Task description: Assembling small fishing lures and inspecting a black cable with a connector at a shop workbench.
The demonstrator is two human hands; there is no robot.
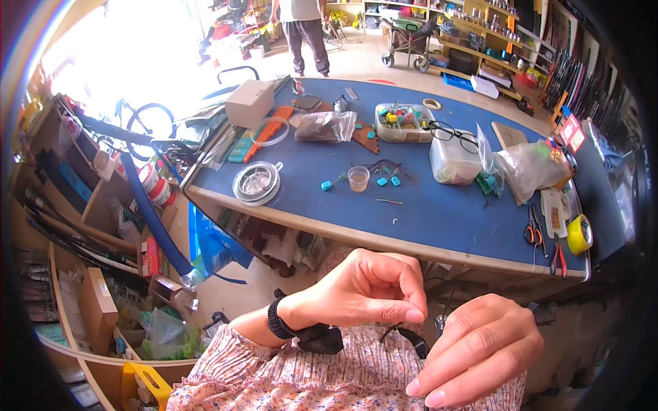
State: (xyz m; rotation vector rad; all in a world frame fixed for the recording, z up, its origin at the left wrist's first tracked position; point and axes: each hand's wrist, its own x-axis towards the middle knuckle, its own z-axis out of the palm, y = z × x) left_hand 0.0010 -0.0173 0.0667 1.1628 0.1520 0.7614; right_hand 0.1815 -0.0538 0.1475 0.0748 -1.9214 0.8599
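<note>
**Thin cord pinched at lap level**

Head view: left hand is seen w/ thumb and forefinger pressed together on a thin dark cord – held over the lap, below the table edge. Right hand is curled beside it, fingertips down; whether it grips anything can't be told. Small cup and pliers are left on the table – well apart from both hands.

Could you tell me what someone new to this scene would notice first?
Most striking are the two hands low in the foreground: the left hand, with a dark band at its wrist, pinches its fingertips together beside the right hand, over a floral sleeve. Behind them stretches a blue worktable strewn with small parts, with a small cup near its middle and a pair of glasses on a clear box.
</note>
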